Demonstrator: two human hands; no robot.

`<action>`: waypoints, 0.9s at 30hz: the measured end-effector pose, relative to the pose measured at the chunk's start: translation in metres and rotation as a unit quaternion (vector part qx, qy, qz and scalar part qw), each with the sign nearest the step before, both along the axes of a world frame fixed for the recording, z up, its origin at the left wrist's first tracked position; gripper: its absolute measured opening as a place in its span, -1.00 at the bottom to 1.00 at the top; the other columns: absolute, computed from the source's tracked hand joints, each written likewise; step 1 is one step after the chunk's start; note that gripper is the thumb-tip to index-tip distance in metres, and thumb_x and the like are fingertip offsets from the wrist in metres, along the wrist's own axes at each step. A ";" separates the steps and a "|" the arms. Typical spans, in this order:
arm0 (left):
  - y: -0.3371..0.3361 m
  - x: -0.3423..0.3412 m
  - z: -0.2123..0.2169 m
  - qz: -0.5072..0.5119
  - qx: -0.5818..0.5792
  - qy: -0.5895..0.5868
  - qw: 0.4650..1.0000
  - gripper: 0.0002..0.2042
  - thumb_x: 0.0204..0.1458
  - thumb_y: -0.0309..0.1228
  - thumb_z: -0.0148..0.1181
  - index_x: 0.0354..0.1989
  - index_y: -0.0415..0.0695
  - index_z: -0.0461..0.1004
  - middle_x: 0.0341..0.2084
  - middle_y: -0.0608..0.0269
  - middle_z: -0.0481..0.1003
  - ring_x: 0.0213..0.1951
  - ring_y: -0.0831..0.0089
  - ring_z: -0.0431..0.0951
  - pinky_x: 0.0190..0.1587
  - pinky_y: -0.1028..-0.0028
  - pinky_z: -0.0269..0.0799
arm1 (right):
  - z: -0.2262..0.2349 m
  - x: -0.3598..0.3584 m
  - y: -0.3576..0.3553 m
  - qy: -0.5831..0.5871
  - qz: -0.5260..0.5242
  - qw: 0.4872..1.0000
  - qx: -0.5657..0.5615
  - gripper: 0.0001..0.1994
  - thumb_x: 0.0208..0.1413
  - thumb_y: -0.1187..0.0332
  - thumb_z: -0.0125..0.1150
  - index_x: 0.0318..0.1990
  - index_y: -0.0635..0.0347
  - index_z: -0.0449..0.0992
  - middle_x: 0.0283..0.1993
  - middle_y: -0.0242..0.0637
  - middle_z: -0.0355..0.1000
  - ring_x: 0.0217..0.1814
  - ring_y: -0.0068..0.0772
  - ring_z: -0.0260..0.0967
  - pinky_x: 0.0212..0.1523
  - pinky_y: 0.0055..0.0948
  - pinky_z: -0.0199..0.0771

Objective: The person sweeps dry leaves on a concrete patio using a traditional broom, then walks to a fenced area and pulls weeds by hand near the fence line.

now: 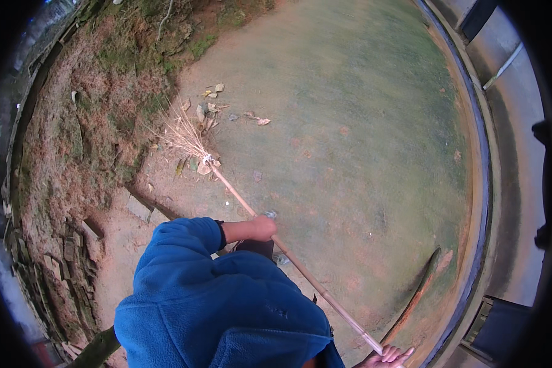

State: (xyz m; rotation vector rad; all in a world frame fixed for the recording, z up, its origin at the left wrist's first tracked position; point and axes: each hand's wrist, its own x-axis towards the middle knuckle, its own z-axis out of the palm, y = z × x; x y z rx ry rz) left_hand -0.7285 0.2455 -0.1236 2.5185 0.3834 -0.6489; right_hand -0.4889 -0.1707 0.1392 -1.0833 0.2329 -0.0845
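Bamboo-handled twig broom (291, 256) is clamped inside curled fingers, left hand (264, 228) nearer the twigs (187, 136), right hand (384, 357) at handle's far end.

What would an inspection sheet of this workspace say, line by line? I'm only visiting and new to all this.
Surface: broad, mottled green-and-brown ground.
Job's things: long-handled broom with straw-coloured, twiggy bristles, held slantwise; its bristles lie among the leaves.
Clutter: dry, brown and yellowish leaves, scattered around the bristles; long, narrow brown strip, perhaps wood, at lower right.
Grips: left grip, a bare hand closed around the handle partway along; right grip, a bare hand closed near its upper end, partly cut off by the picture's edge.
Cables: nothing seen.
Surroundings: rough, reddish-brown earth bank with green patches at left; pale, stained building wall at right.
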 end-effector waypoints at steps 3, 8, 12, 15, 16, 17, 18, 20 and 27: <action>-0.004 0.046 0.047 0.003 0.007 -0.126 0.992 -0.89 -0.31 -0.33 0.22 -0.60 -0.08 0.51 -0.61 0.12 0.50 -0.45 0.12 0.54 -0.42 0.19 0.44 | 0.059 0.030 -0.016 -0.102 0.035 0.991 0.075 -0.70 0.22 0.35 -0.16 0.08 0.14 0.30 -0.74 -0.52 -0.05 -0.76 -0.64 -0.08 -0.71 -0.65 0.02; 0.031 0.156 0.073 0.018 -0.012 -0.344 0.939 -0.85 -0.27 -0.31 0.21 -0.65 -0.12 0.44 -0.64 0.08 0.47 -0.44 0.11 0.52 -0.38 0.16 0.40 | 0.121 0.032 0.035 -0.331 0.295 0.881 0.164 -0.69 0.27 0.33 -0.27 0.08 0.15 0.30 -0.71 -0.49 -0.02 -0.74 -0.65 -0.11 -0.69 -0.63 0.02; 0.111 0.179 0.023 0.119 0.025 -0.376 0.919 -0.79 -0.13 -0.21 0.15 -0.62 -0.08 0.48 -0.60 0.11 0.48 -0.41 0.13 0.51 -0.29 0.17 0.39 | 0.088 0.010 0.148 -0.354 0.301 0.878 0.117 -0.64 0.31 0.24 -0.34 0.11 0.18 0.27 -0.68 -0.46 0.00 -0.72 -0.58 -0.10 -0.68 -0.58 0.00; 0.155 0.127 -0.014 0.138 0.012 -0.241 0.961 -0.75 -0.07 -0.15 0.10 -0.60 -0.04 0.51 -0.58 0.13 0.49 -0.40 0.12 0.50 -0.30 0.18 0.39 | 0.064 0.013 0.213 -0.331 0.399 0.848 0.110 -0.63 0.32 0.23 -0.37 0.16 0.17 0.22 -0.70 -0.46 -0.03 -0.73 -0.58 -0.14 -0.69 -0.56 -0.03; 0.161 0.106 -0.018 0.140 0.011 -0.233 0.962 -0.75 -0.05 -0.16 0.09 -0.59 -0.02 0.51 -0.58 0.14 0.49 -0.40 0.12 0.51 -0.31 0.18 0.39 | 0.058 0.013 0.227 -0.291 0.356 0.878 0.135 -0.63 0.31 0.25 -0.35 0.18 0.14 0.19 -0.71 -0.47 -0.04 -0.74 -0.59 -0.15 -0.70 -0.57 -0.03; 0.165 0.086 -0.017 0.128 -0.002 -0.161 0.979 -0.76 -0.03 -0.16 0.07 -0.59 -0.01 0.51 -0.59 0.14 0.50 -0.40 0.11 0.51 -0.32 0.17 0.40 | 0.054 0.017 0.237 -0.246 0.310 0.905 0.158 -0.63 0.31 0.26 -0.33 0.21 0.10 0.17 -0.72 -0.48 -0.05 -0.75 -0.60 -0.16 -0.70 -0.58 -0.04; 0.166 0.070 -0.011 0.127 -0.006 -0.176 0.976 -0.75 -0.01 -0.16 0.06 -0.59 -0.01 0.51 -0.61 0.14 0.49 -0.42 0.11 0.52 -0.35 0.17 0.40 | 0.055 0.023 0.243 -0.184 0.223 0.950 0.118 -0.62 0.29 0.32 -0.29 0.25 0.02 0.15 -0.73 -0.49 -0.05 -0.75 -0.62 -0.17 -0.70 -0.60 -0.06; 0.164 0.054 0.014 0.106 -0.028 -0.147 0.983 -0.75 -0.01 -0.17 0.07 -0.59 -0.02 0.51 -0.62 0.13 0.49 -0.43 0.11 0.52 -0.38 0.18 0.40 | 0.067 0.036 0.246 -0.125 0.182 0.972 0.075 -0.61 0.27 0.34 -0.26 0.26 0.01 0.13 -0.74 -0.49 -0.02 -0.77 -0.64 -0.13 -0.73 -0.64 -0.04; 0.220 0.091 0.107 0.108 -0.044 -0.329 0.937 -0.72 -0.05 -0.18 0.14 -0.67 -0.08 0.44 -0.68 0.07 0.44 -0.51 0.08 0.50 -0.45 0.17 0.38 | 0.137 0.061 0.271 -0.291 0.339 0.866 0.225 -0.67 0.27 0.29 -0.28 0.09 0.12 0.32 -0.71 -0.48 0.03 -0.75 -0.65 -0.06 -0.67 -0.61 0.15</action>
